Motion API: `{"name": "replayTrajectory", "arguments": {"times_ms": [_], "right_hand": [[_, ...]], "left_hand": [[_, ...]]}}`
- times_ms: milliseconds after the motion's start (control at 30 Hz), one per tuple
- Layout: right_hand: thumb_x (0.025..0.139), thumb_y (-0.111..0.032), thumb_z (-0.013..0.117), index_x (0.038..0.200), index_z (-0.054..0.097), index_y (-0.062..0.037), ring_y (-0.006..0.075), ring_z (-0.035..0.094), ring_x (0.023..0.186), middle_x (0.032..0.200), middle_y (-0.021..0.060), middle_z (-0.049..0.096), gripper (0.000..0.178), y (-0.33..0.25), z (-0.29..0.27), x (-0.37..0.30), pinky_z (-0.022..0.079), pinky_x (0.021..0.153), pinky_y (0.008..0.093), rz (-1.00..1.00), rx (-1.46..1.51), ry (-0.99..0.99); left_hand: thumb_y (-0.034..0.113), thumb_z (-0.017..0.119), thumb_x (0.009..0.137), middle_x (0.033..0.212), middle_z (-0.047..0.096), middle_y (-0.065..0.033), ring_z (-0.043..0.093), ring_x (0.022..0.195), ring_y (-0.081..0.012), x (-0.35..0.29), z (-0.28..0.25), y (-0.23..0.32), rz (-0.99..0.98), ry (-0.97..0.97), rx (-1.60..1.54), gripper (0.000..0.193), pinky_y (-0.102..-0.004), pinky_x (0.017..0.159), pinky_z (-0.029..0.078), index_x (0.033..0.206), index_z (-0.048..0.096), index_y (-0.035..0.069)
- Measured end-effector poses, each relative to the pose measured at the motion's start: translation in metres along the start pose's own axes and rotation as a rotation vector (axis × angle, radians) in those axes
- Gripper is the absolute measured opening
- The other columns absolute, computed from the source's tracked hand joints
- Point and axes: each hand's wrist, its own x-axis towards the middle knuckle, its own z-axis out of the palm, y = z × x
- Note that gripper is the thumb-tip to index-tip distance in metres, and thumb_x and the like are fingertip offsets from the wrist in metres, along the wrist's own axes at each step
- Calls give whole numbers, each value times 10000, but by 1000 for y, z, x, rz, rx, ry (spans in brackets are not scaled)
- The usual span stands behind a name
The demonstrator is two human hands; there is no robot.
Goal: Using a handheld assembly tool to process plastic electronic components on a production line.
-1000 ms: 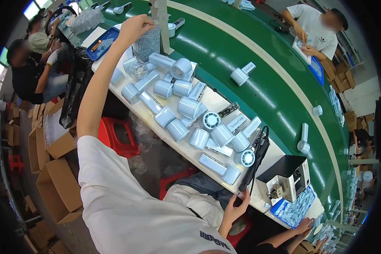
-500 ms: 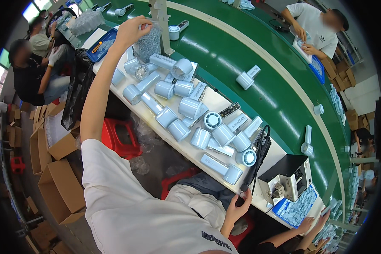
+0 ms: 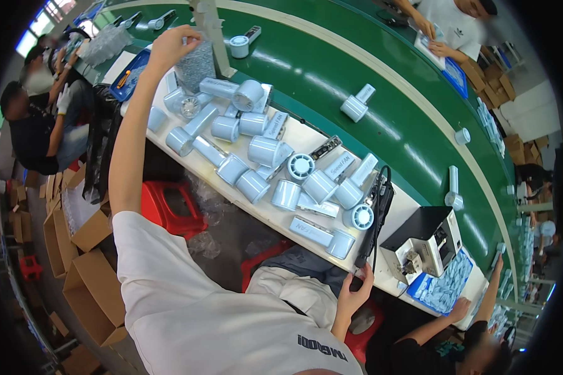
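Observation:
My left hand (image 3: 174, 47) is raised at the far left of the white worktable, fingertips pinched at the top of a clear plastic bag (image 3: 196, 65) full of small pale pieces too small to make out. My right hand (image 3: 355, 296) is at the table's near edge, thumb and fingers closed round the lower end of a black electric screwdriver (image 3: 370, 234) with a cable. Between the hands lie several light-blue handheld fans (image 3: 269, 150), some with round grilles (image 3: 301, 166) facing up. One fan (image 3: 322, 236) lies closest to my right hand.
A green conveyor (image 3: 306, 69) with scattered fans runs behind the table. To the right stand a black-and-cream machine (image 3: 422, 247) and a blue tray (image 3: 441, 284) of blue parts. A red stool (image 3: 169, 209) and open cartons (image 3: 94, 294) are on the floor. Co-workers sit nearby.
The view has shifted slightly, so the fans and table appear further left. At the lower right, a co-worker's arm now reaches toward the conveyor. My hands keep much the same poses.

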Motion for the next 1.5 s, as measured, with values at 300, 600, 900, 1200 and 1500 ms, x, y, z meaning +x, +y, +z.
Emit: {"name": "replayTrajectory", "arguments": {"times_ms": [300,600,900,1200,1500], "right_hand": [[752,18,595,1206,505,22,256,565,968,1117,154,576,463,2,1,0,434,857,327,-18,21,-5],[758,15,587,1215,497,25,253,555,986,1134,152,567,466,5,2,-1,425,875,325,-14,-9,11],[770,25,580,1224,493,24,245,556,999,1148,152,565,462,5,3,-4,419,879,315,-14,-10,7],[755,10,586,1207,502,24,278,554,993,1110,166,570,460,2,4,-3,414,875,334,3,3,12],[770,21,591,1223,494,20,243,558,983,1127,155,569,463,3,1,0,424,858,314,-13,-18,3]], "left_hand": [[194,632,854,802,597,4,508,646,-102,-28,-55,41,-83,325,-378,169,-241,597,426,938,672,52],[286,529,939,708,495,-8,434,560,-103,-96,-77,199,153,504,-1528,314,-240,522,330,875,628,-5],[399,448,958,648,470,9,408,529,-126,-115,-82,223,-139,358,-2048,359,-266,555,315,875,610,89],[423,427,960,623,473,4,399,527,-124,-117,-83,221,-231,364,-2017,384,-270,547,311,856,606,100],[205,594,878,688,574,23,511,597,-89,-64,-50,135,-198,599,-624,200,-219,562,389,882,676,23]]}}
